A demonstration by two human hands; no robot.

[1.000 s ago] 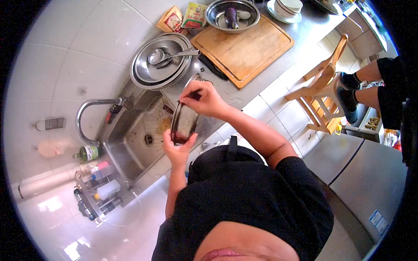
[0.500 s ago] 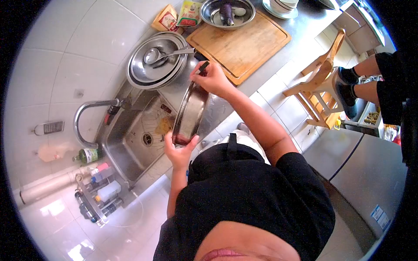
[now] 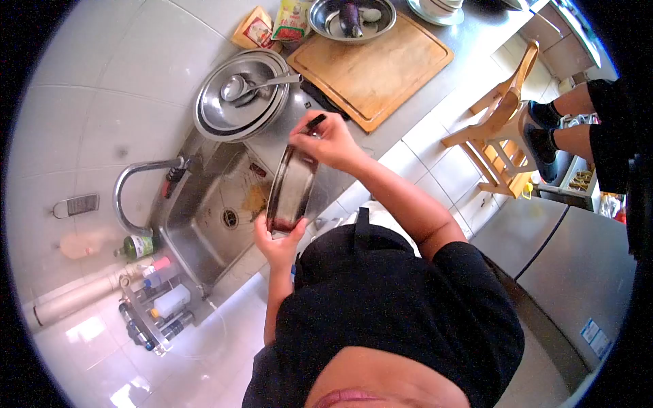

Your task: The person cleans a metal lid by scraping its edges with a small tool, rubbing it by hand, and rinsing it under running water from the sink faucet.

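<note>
A shallow round metal pan [image 3: 293, 188] is tipped up on its side between my hands, above the edge of the counter beside the sink. My left hand [image 3: 277, 243] cups its lower end, thumb on one side and fingers on the other. At the upper end my right hand [image 3: 324, 141] is closed on the rim, near a black handle-like piece [image 3: 315, 122] that sticks out past the fingers. The steel sink [image 3: 204, 234] is to the left, with yellowish scraps [image 3: 254, 198] near its drain.
Stacked metal bowls [image 3: 204, 112] hold a ladle [image 3: 234, 87]. Beyond are a wooden cutting board [image 3: 388, 75] and a bowl with an eggplant [image 3: 350, 22]. A curved faucet [image 3: 121, 194] overhangs the sink. Another person's legs [image 3: 571, 139] are beside a wooden chair [image 3: 507, 112] at right.
Both hands and the pan have shifted slightly down and to the left in view. My right hand blurs a little with motion. The grip on the pan stays.
</note>
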